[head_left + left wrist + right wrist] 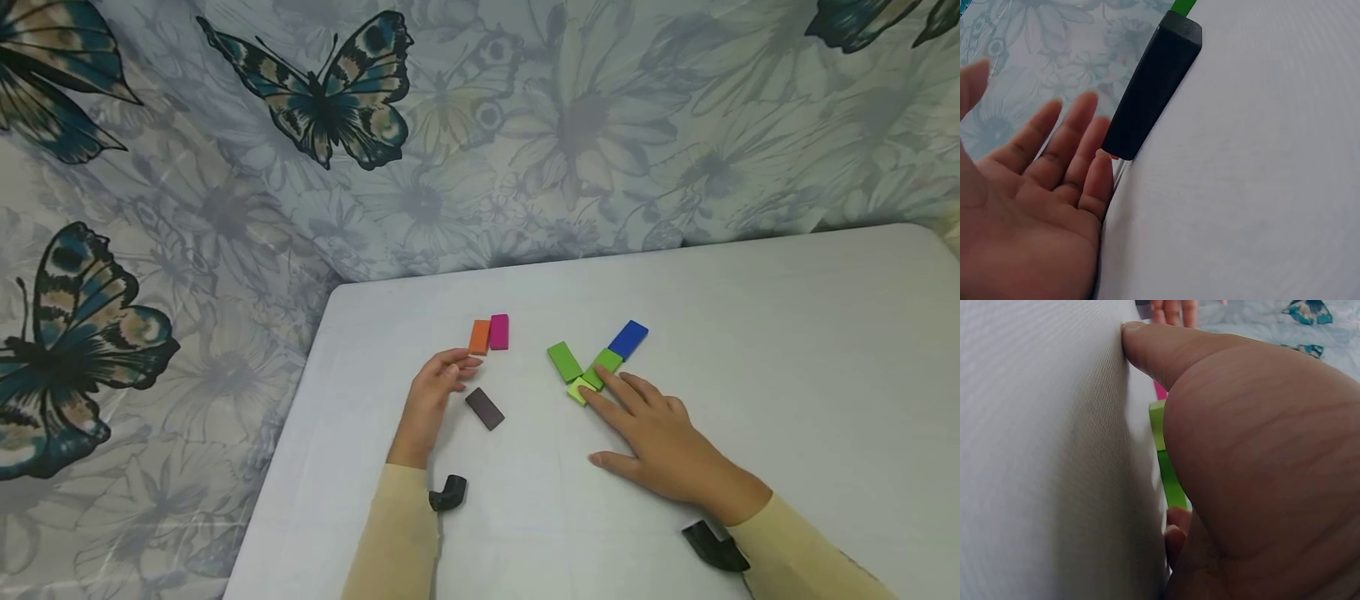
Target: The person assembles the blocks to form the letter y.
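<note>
A white counter (825, 400) holds all the work. The step in hand looks like fitting small flat blocks together on it. I think the next move calls for a soft, flat push, so that the pieces line up and don't slide apart.

Two arms in pale yellow sleeves (397, 533) come in from the near side. The right arm slants up and in, with the right grip (660, 442) spread wide and palm down. Its fingers are long and loose, not curled around anything. Two fingertips touch green blocks, and the thumb sticks out to the side, close to the white top. The left grip (435, 396) is turned on its side. Its fingers are a little bent and hold nothing. They are right by the orange block (480, 337); I can't tell if they touch it.

A pink block (499, 332) is beside the orange one. A dark block (484, 408) lies alone, just beside the left grip. Near the right fingers, a blue block (628, 339) meets the end of a green block (611, 359), and another green block (564, 362) leans the other way, like a V. The smallest-looking piece, a pale green block (576, 389), sits at the V's point, partly under a fingertip.
</note>
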`<state>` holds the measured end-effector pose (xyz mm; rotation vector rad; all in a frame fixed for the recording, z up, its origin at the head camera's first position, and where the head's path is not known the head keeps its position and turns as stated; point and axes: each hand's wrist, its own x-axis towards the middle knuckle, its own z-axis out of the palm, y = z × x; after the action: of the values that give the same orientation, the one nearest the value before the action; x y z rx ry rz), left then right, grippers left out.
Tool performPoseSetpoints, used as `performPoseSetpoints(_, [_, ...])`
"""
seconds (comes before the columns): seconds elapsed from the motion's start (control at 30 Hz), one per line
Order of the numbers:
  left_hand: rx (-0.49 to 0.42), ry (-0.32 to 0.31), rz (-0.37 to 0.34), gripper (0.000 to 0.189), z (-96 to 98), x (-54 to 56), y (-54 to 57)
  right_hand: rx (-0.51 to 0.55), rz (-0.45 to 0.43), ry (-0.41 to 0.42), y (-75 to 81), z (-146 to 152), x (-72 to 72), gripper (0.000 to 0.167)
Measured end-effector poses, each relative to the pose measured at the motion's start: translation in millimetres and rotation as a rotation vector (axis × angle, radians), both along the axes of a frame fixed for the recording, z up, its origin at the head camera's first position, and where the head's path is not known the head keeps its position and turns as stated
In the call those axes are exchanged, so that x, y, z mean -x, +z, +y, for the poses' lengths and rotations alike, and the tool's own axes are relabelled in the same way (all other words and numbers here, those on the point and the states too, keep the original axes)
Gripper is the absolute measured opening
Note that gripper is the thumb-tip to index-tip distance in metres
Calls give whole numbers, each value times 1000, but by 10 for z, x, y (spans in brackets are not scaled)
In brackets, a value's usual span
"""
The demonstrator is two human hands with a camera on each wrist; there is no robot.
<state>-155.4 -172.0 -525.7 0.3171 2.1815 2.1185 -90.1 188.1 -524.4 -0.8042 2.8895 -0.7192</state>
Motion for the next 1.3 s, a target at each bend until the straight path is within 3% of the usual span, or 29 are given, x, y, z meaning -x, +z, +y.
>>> performPoseSetpoints(0.17, [100,-64,1,48,15,2,-15,-2,-4,2,10,5,3,90])
performPoseSetpoints(0.4, [362,-166,20,68,38,-16,44,6,2,2,9,6,4,90])
performPoseSetpoints(0.7, [361,-299,-52,73,-66,-13,89,6,-5,-1,-19,15,18,90])
performPoseSetpoints(0.8, [367,-311,-62,76,-83,-12,82,4,-8,-2,-4,15,14,90])
performPoseSetpoints(1.13, [439,-233,-1,55,-21,-21,47,0,0,-4,17,3,0,89])
performPoseSetpoints(1.3, [454,-241,22,59,1,-16,41,7,6,-4,24,2,-9,88])
